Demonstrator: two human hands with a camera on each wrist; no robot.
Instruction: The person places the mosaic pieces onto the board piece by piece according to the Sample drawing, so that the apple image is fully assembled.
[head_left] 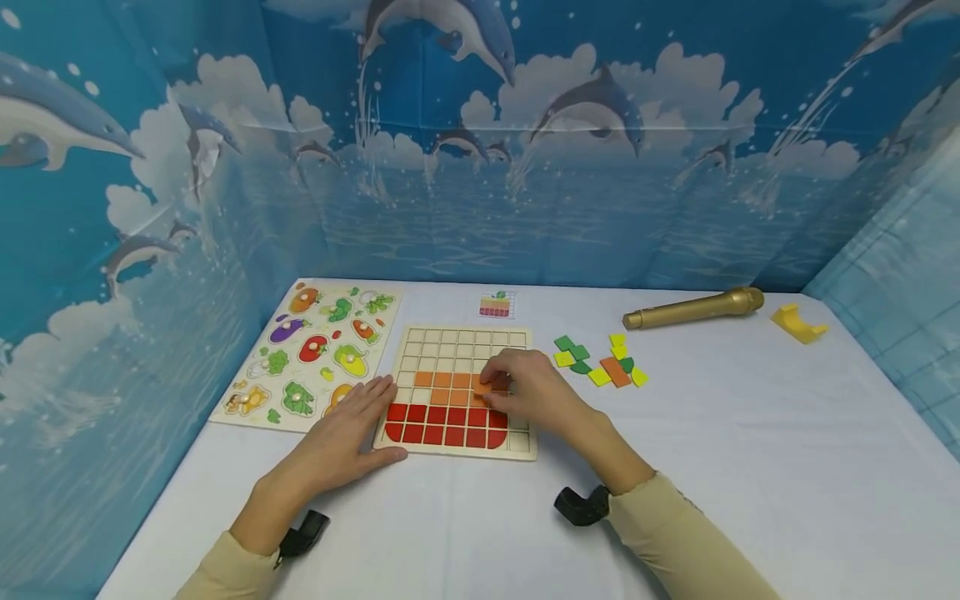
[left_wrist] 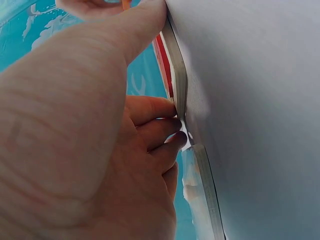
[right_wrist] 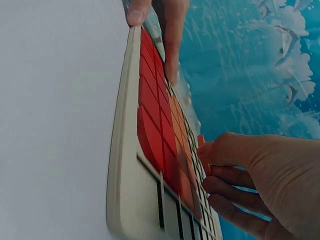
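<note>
The head view shows a white tabletop [head_left: 465, 517] bearing two boards: a vegetable puzzle board [head_left: 288, 422] and, just beside it, a wooden grid board [head_left: 450, 350]. The person's left hand [head_left: 341, 442] lies relaxed, fingers extended at the grid board's left edge, thumb at its near edge. The right hand [head_left: 536, 392] pinches an orange square tile [head_left: 481, 386] over the right end of the upper orange row; whether it touches the board cannot be told.

A tilted pinch could catch neighbouring tiles and shift them from their cells; a slack left hand could let the board slide.

Counted: one gold microphone [head_left: 690, 309], one yellow holder [head_left: 799, 323], one picture card [head_left: 497, 305], twelve red tiles [head_left: 435, 415], five loose yellow pieces [head_left: 599, 377] and four green pieces [head_left: 579, 352]. The right hand hides part of the orange rows, leaving their total uncertain.
</note>
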